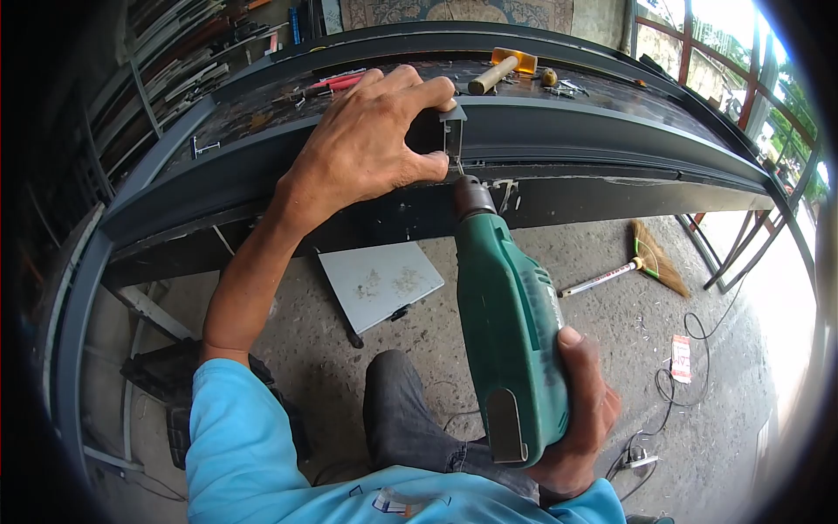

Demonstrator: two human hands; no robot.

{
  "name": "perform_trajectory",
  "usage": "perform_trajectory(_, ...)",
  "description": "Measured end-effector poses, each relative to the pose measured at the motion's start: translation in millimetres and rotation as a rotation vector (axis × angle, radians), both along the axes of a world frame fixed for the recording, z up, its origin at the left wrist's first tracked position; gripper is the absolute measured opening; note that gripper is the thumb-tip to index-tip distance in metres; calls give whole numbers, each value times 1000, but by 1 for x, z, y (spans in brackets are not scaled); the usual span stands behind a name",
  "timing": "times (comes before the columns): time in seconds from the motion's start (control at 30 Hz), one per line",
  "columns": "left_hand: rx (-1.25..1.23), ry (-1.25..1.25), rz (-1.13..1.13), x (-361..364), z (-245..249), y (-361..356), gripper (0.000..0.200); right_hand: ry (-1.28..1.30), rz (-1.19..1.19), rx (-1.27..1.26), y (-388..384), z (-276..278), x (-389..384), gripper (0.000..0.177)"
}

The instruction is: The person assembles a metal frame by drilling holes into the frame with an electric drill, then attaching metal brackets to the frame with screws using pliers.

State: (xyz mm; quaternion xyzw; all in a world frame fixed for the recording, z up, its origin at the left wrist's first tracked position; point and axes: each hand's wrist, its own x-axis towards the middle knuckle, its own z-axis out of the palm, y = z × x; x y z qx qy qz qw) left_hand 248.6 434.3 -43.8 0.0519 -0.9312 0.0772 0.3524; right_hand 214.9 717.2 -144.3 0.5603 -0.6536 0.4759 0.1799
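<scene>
My right hand is wrapped round the handle of a green power drill. The drill points up and away, its bit right at a short dark metal profile piece. My left hand pinches that piece between thumb at the bottom and fingers on top. The piece sits against a long dark grey metal frame bar along the workbench's near edge. Part of the piece is hidden behind my left fingers.
On the bench lie a mallet with an orange head, red-handled pliers-like tools and small metal bits. Below are a pale panel, a broom, a black cable and a dark case. Metal lengths fill a left rack.
</scene>
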Motion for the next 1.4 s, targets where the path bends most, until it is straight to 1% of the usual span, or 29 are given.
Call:
perform_trajectory(0.13, -17, -5, -4, 0, 1, 1, 50, 51, 18, -21, -2, -4, -3, 75)
perform_trajectory(0.2, -10, -17, 4, 0, 1, 1, 51, 93, -24, -30, -3, -4, -2, 78)
perform_trajectory(0.33, 18, -51, 50, 1, 3, 5, 52, 94, -28, -25, -4, -6, -2, 78)
perform_trajectory(0.4, 10, -50, 49, 0, 2, 4, 53, 40, -17, -28, -2, -6, -1, 76)
perform_trajectory(0.6, -24, -29, 24, -1, 1, 1, 51, 108, -66, -8, -3, -5, 0, 73)
perform_trajectory(0.7, -14, -43, 37, 1, 2, 1, 51, 66, -71, -4, -1, -6, 0, 74)
perform_trajectory(1.03, -13, -37, 19, 0, 1, 0, 51, 54, -66, -24, -3, -7, 1, 74)
perform_trajectory(1.1, -10, -45, 18, 0, 2, 0, 51, 108, -87, -23, -4, -7, 2, 73)
perform_trajectory(1.33, -12, -50, 26, 0, 1, 0, 51, 107, -38, -37, -4, -9, -6, 72)
perform_trajectory(1.4, -7, -55, 41, 1, 1, 0, 51, 68, -19, -47, -3, -8, -5, 70)
